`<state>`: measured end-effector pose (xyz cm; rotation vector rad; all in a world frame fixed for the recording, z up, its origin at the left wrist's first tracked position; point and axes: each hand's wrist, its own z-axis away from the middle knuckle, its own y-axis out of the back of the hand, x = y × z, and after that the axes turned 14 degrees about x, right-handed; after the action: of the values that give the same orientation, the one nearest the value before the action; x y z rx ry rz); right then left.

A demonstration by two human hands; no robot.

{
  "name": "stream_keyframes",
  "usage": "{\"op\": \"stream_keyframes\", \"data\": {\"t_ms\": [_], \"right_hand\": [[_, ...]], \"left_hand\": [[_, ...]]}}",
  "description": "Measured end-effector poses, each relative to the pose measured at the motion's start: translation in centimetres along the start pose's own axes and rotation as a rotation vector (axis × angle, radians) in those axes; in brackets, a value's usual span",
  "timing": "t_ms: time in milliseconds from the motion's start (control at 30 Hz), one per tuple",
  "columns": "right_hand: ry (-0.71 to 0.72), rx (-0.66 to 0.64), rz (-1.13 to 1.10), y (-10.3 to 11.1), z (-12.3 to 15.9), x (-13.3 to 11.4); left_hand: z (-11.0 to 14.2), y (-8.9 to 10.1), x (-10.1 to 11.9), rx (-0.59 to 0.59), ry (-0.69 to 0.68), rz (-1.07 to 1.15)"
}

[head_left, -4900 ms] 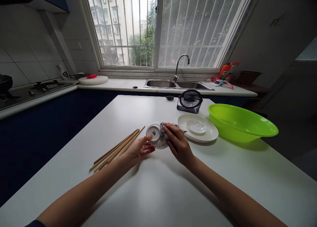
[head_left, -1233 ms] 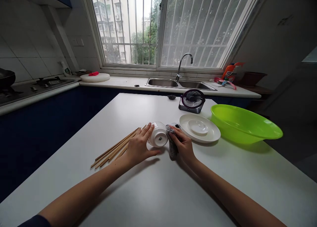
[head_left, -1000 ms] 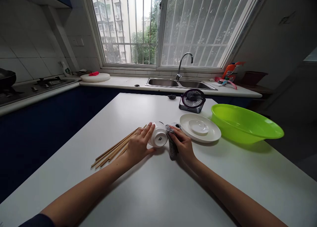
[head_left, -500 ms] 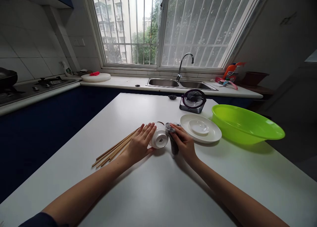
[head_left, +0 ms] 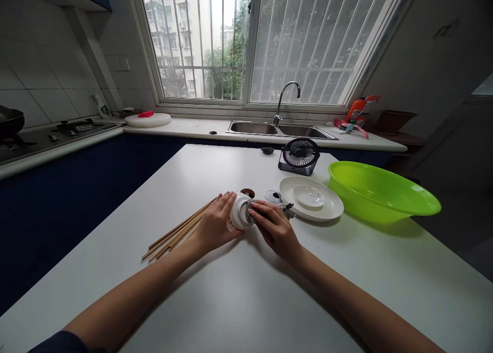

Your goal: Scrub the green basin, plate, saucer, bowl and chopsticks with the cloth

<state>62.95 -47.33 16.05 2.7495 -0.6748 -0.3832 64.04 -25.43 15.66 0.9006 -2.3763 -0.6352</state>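
My left hand (head_left: 215, 220) is closed around the side of a small white bowl (head_left: 239, 215), tipped so that its base faces me. A crumpled grey cloth (head_left: 250, 211) is bunched under the fingers of my right hand (head_left: 279, 232), which presses it on the bowl's base. A dark ragged end of the cloth sticks out past the knuckles on the right. Wooden chopsticks (head_left: 175, 236) lie in a loose bundle beside my left hand. Just behind the bowl are a brown round piece (head_left: 248, 193) and a pale disc with a dark centre (head_left: 272, 196).
A small white dish (head_left: 308, 197) rests on a larger white plate (head_left: 335, 206), right of my hands. Beyond it stand a green basin (head_left: 385, 204) and a black fan (head_left: 300, 155). A dark scouring pad (head_left: 267, 150) lies near the table's far edge, before the sink (head_left: 254, 129).
My right hand has moved left with the cloth, from beside the bowl onto its base. The pale disc and brown piece behind show more. My left hand still holds the bowl, slightly turned.
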Motion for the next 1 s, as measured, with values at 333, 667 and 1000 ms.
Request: {"op": "stream_keyframes", "data": {"t_ms": [333,667,1000], "right_hand": [[0.07,-0.005,-0.072,-0.1,-0.7,-0.8],[0.092,-0.013,0.064,0.1,-0.8,-0.1],[-0.398,-0.02,-0.265,0.6,-1.9,-0.4]], "left_hand": [[-0.2,0.3,0.3,0.054,-0.106,0.026],[-0.2,0.4,0.2,0.121,-0.188,-0.068],[-0.5,0.6,-0.1,0.16,-0.287,-0.121]]}}
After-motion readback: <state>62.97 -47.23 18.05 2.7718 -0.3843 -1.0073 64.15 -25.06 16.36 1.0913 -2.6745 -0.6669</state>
